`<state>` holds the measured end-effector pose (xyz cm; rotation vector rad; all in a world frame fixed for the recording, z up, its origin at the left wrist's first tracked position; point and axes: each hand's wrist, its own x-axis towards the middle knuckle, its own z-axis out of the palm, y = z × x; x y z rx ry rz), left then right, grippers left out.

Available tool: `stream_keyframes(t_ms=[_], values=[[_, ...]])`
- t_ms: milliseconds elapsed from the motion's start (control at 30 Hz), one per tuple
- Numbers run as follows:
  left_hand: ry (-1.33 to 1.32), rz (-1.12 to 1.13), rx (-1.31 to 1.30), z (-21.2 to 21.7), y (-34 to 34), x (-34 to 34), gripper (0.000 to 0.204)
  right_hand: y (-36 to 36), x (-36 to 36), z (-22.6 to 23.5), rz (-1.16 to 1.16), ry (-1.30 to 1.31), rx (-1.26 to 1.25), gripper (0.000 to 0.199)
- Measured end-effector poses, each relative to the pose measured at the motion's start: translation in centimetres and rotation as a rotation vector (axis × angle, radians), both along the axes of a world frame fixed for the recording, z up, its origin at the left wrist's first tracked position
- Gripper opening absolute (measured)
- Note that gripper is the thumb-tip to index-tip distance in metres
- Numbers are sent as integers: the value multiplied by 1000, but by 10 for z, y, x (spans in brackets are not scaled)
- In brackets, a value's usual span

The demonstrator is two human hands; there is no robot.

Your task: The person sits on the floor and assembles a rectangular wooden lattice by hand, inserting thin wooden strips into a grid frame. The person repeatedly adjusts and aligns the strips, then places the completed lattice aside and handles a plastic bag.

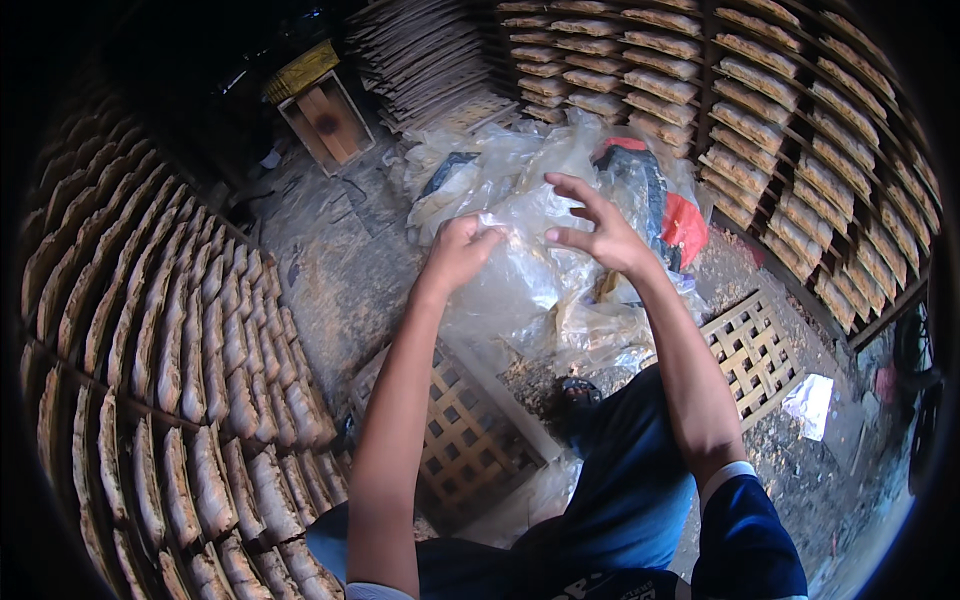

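A crumpled heap of clear plastic sheeting (510,285) lies on the floor in front of me. My left hand (462,255) is closed, its thumb and fingers pinched on a whitish edge of that plastic. To its right, my right hand (606,236) hovers over the heap, thumb and fingers spread with nothing between them. Red plastic (683,231) and a dark blue bundle (640,185) show among the clear folds beyond the right hand.
Racks of pale slabs stand on the left (190,340) and right (755,110). By my legs lie a framed woven lattice tray (548,447) and another lattice panel (752,350), near white paper (810,405). A wooden box (330,125) and stacked thin trays (420,55) stand farther off.
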<state>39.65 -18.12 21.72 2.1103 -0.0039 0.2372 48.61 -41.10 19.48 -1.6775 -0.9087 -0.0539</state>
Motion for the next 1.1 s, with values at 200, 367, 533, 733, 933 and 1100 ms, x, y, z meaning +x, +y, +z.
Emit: stream_keyframes(t_ms=[200, 367, 533, 733, 933, 1100], values=[[-177, -157, 343, -20, -20, 19, 22, 15, 4, -14, 332, 363, -57, 61], [-250, -166, 279, -22, -38, 25, 28, 7, 13, -18, 293, 390, -16, 45], [-354, -108, 309, -15, -42, 33, 26, -14, 18, -19, 175, 338, -304, 26], [-386, 57, 213, -13, -28, 47, 30, -49, 38, -38, 27, 358, -357, 31], [-319, 145, 169, -12, -11, 53, 35, -109, 67, -72, -191, 308, -550, 30], [-366, 77, 174, -13, -25, 51, 33, -114, 61, -68, -406, -50, -556, 57]])
